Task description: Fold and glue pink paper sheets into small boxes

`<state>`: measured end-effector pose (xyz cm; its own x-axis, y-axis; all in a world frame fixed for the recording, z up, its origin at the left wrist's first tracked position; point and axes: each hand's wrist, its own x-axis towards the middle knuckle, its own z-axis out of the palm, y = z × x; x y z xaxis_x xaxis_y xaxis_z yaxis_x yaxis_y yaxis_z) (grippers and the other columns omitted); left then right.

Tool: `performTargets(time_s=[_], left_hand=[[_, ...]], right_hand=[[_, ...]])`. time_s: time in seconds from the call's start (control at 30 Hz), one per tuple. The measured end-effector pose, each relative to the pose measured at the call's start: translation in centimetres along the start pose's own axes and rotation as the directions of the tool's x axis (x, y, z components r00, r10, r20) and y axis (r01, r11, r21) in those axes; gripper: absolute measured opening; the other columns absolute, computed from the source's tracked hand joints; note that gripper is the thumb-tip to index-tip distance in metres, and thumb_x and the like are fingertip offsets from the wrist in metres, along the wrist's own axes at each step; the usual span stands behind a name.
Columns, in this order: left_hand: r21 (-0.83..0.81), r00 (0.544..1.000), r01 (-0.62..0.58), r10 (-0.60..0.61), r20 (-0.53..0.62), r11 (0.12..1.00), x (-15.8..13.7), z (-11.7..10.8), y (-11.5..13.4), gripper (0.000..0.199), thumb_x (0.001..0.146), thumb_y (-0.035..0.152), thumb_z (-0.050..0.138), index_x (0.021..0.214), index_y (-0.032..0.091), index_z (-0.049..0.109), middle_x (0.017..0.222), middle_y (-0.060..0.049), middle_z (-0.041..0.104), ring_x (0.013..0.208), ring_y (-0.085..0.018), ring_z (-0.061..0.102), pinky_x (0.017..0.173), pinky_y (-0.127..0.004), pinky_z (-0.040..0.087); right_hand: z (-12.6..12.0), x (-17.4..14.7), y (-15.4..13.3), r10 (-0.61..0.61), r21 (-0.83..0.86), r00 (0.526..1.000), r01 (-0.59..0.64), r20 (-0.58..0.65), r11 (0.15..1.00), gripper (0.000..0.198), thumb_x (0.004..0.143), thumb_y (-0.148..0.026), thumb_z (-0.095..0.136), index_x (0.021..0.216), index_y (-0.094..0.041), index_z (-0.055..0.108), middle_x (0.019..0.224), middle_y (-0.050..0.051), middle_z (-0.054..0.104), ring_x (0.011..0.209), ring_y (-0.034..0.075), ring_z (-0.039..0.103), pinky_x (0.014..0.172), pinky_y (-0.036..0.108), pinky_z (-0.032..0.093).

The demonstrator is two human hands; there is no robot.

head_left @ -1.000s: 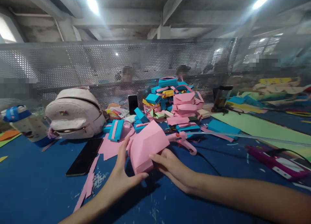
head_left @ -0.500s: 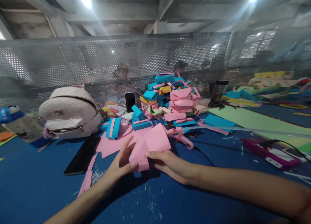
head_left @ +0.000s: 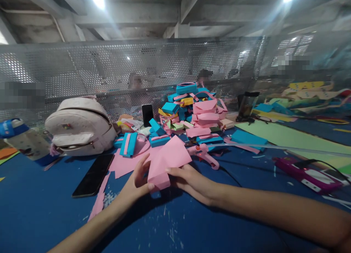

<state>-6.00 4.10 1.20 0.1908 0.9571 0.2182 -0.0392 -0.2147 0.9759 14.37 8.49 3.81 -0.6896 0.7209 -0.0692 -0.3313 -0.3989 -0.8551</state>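
Note:
Between my two hands is a folded pink paper box (head_left: pixel 168 159), its upper flap standing up and leaning to the right. My left hand (head_left: pixel 139 178) grips its left side, the thumb at the lower front corner. On the right side my right hand (head_left: pixel 189 179) holds it, thumb on the front face and the other fingers partly hidden behind. Just beyond my right hand lies a pink glue gun (head_left: pixel 204 156) with a clear glue stick (head_left: pixel 246 145) running out to the right. Pink paper sheets (head_left: pixel 123 165) lie behind my left hand.
A heap of blue and pink paper boxes (head_left: pixel 204 117) rises behind the work. On the left are a black phone (head_left: pixel 93 176), a white backpack (head_left: pixel 79 126) and a bottle (head_left: pixel 30 145). A purple power bank (head_left: pixel 309 176) and green sheets (head_left: pixel 287 139) lie right. People sit beyond the perforated screen (head_left: pixel 109 62).
The pink box's upper flap has flattened from a curved shape, with a straighter crease at the front edge. Both hands keep their hold with little movement.

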Motion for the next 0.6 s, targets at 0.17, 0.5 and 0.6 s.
performTargets(time_s=[0.17,0.5,0.6], left_hand=[[-0.063,0.999,0.038,-0.038,-0.007,0.997,0.02,0.04,-0.54,0.094,0.067,0.046,0.08,0.146,0.035,0.029,0.145,-0.012,0.047,0.137,-0.037,0.039,0.108,-0.056,0.035],[0.042,0.99,-0.075,0.08,-0.117,0.996,0.14,0.13,-0.37,0.091,0.07,0.033,0.08,0.145,0.036,0.028,0.155,-0.009,0.03,0.142,-0.035,0.028,0.112,-0.055,0.033],[0.109,0.978,-0.096,0.114,-0.174,0.989,0.01,0.17,-0.17,0.095,0.071,0.032,0.079,0.147,0.036,0.022,0.15,-0.011,0.036,0.136,-0.036,0.039,0.108,-0.056,0.039]], right_hand=[[0.26,-0.17,-0.32,0.007,-0.032,1.0,-0.007,-0.003,0.999,0.043,0.078,-0.028,0.074,0.116,-0.016,0.059,0.115,0.008,0.067,0.104,0.02,0.063,0.097,0.035,0.047],[0.31,0.06,-0.58,-0.057,-0.2,0.998,0.063,0.036,0.978,0.039,0.086,-0.034,0.065,0.12,-0.017,0.057,0.12,0.009,0.063,0.113,0.021,0.059,0.102,0.037,0.042],[0.36,0.23,-0.88,-0.097,-0.275,0.995,0.104,0.038,0.956,0.029,0.088,-0.032,0.059,0.112,-0.017,0.059,0.121,0.01,0.061,0.116,0.023,0.056,0.102,0.039,0.04]])
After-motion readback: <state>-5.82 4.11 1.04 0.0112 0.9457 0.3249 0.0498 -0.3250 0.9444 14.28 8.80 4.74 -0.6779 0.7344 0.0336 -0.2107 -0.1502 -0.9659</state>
